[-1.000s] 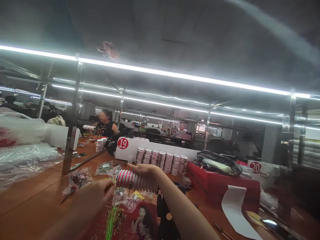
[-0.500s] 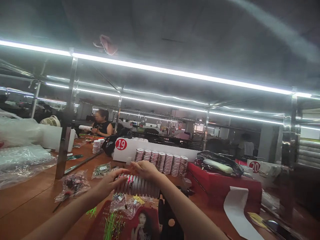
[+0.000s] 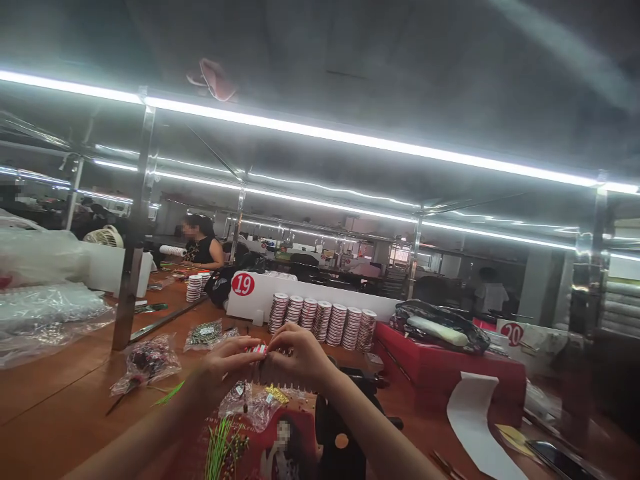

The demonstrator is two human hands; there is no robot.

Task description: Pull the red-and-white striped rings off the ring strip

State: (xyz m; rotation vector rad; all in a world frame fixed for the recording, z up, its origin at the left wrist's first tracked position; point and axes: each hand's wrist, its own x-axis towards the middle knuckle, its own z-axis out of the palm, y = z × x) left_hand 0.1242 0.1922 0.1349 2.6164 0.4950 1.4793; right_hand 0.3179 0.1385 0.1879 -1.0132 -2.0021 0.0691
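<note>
Seven stacks of spools (image 3: 323, 323) stand before the white board (image 3: 310, 287), apparently done. Spool row (image 3: 257, 349) lies beneath both hands, above the desk (image 3: 75, 390); judged unfinished, amount left hidden. Left hand (image 3: 226, 360) palm down, fingers curved over the row; right hand (image 3: 300, 353) arched, thumb and forefinger close to left fingertips. Cannot tell whether either grips anything.

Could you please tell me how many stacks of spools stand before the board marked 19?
7, side by side in one row, from the leftmost stack to the rightmost stack beside the red box; the right hand hides some bases.
</note>
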